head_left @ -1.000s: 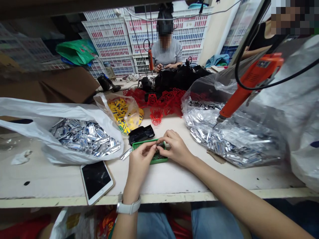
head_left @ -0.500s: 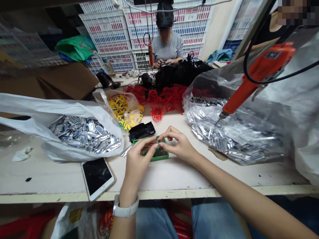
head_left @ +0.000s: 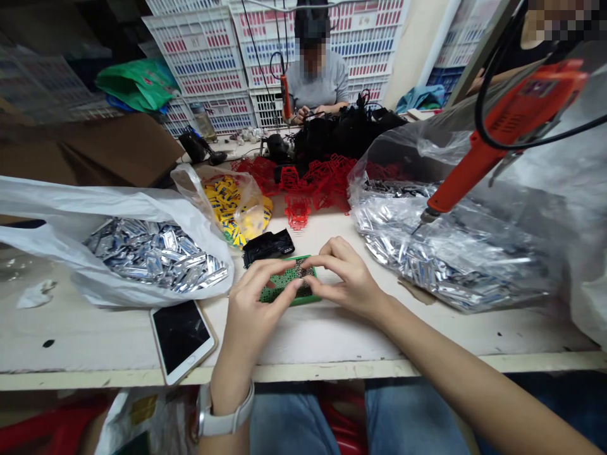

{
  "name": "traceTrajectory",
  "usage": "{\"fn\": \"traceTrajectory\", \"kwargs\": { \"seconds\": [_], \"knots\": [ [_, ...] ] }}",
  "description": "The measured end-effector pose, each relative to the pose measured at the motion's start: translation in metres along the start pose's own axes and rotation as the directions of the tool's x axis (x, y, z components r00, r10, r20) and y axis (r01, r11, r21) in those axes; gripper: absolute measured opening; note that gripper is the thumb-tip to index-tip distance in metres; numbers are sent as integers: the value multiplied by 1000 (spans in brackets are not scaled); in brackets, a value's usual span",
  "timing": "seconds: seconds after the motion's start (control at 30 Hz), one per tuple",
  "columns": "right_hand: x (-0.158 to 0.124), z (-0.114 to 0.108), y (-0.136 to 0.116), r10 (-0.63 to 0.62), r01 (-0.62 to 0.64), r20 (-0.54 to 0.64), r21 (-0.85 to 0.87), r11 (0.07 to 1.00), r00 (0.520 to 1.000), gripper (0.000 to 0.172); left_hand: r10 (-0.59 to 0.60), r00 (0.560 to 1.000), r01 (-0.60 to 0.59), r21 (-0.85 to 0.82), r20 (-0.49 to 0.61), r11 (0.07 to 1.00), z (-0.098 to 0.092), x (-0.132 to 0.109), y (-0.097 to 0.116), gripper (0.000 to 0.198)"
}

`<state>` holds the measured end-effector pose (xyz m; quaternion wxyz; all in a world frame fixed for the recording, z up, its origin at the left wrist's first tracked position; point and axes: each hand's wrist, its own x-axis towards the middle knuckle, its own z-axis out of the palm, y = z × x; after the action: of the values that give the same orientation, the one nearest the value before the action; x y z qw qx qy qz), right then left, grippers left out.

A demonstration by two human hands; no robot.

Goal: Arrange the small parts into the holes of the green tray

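Observation:
Both my hands are over a small green tray [head_left: 279,279] full of small holes. Small dark metal pieces, which look like screws [head_left: 303,270], lie heaped toward its right side. My left hand [head_left: 258,291] reaches in from the left, its thumb and forefinger curved and apart at the heap. Facing it from the right, my right hand [head_left: 348,275] also has thumb and forefinger apart at the pieces. Nothing shows held in either hand, though tiny pieces at the fingertips are hard to make out. Just behind the tray lies a black plastic car-shaped shell [head_left: 269,246].
A white bag of silvery parts [head_left: 161,256] lies left, a clear bag of similar parts [head_left: 427,253] right. An orange electric screwdriver [head_left: 502,139] hangs above it. Yellow pieces [head_left: 232,212], red frames [head_left: 296,212] and a phone [head_left: 183,338] are on the table. A co-worker [head_left: 315,76] sits opposite.
My thumbs and forefingers have spread apart over the tray. My left hand has shifted slightly left, showing more of the green holed surface. The view has tilted a little.

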<state>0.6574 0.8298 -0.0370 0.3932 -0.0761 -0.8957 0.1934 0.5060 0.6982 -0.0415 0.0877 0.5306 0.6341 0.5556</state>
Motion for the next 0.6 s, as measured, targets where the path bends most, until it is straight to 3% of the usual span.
{"fn": "traceTrajectory", "kwargs": {
  "seconds": [0.17, 0.3, 0.6],
  "knots": [
    [-2, 2, 4, -20, 21, 31, -24, 999, 999, 10, -107, 990, 118, -125, 88, 985, 6, 1, -7, 17],
    [-6, 8, 10, -20, 28, 66, -123, 992, 998, 7, -211, 973, 222, -126, 94, 967, 12, 2, -12, 18],
    [-11, 25, 20, -16, 36, 85, -243, 969, 996, 6, -301, 954, 301, 3, -19, 954, 29, 6, -3, 12]
  ]
}}
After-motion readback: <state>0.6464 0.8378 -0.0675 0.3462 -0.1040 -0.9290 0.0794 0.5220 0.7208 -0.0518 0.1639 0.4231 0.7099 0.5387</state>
